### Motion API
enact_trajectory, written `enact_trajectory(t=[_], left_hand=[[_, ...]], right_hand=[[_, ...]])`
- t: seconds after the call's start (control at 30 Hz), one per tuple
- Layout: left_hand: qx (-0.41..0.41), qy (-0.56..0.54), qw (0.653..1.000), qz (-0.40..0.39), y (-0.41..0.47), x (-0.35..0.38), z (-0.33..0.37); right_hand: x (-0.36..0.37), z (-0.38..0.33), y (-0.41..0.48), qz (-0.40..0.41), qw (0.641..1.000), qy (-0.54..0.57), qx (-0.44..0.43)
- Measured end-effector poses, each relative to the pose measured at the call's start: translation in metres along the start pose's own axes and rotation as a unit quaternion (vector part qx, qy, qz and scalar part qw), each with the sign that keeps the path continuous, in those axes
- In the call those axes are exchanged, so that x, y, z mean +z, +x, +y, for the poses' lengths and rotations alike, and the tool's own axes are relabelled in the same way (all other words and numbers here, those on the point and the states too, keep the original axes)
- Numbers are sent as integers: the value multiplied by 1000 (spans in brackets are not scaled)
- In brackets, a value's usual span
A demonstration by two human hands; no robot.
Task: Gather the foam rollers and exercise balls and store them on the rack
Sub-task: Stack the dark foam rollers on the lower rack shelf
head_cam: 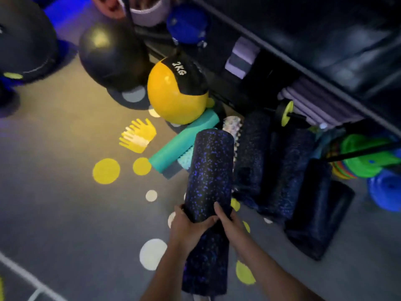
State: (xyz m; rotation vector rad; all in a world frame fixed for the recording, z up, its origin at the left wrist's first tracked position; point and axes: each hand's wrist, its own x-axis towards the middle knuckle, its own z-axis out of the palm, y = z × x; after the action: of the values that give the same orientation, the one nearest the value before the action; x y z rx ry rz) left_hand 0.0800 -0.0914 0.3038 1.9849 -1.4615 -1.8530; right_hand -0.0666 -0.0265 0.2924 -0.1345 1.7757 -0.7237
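A black foam roller with blue speckles (209, 170) is held above the floor in both hands. My left hand (188, 224) grips its left side and my right hand (227, 220) grips its right side, near the lower end. A second speckled roller (206, 261) lies below it between my forearms. Several more dark speckled rollers (282, 170) lie side by side on the floor by the rack (303, 68). A teal roller (182, 142) and a knobbly pale roller (233, 127) lie beside them. A yellow and black 2 kg ball (175, 94) and a black ball (108, 55) sit near the rack's foot.
A large black ball (23, 38) is at the far left. Purple mats (314, 105) and foam blocks (240, 57) fill the rack's lower shelves, with a small dumbbell (286, 114). Green and blue discs (373, 157) are at the right. Yellow and white spots mark the grey floor (65, 203).
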Motion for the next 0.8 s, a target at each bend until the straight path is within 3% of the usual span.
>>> enact_trajectory(t=[0.2, 0.4, 0.6, 0.8], left_hand=[[17, 32, 999, -34, 41, 10, 49], [38, 62, 995, -70, 105, -12, 95], [83, 162, 975, -128, 185, -42, 142], [106, 236, 952, -164, 252, -38, 169]], right_hand=[[-26, -33, 37, 21, 999, 33, 1], [-19, -89, 81, 76, 996, -18, 34], [2, -119, 141, 138, 984, 100, 55], [22, -142, 196, 130, 975, 174, 44]])
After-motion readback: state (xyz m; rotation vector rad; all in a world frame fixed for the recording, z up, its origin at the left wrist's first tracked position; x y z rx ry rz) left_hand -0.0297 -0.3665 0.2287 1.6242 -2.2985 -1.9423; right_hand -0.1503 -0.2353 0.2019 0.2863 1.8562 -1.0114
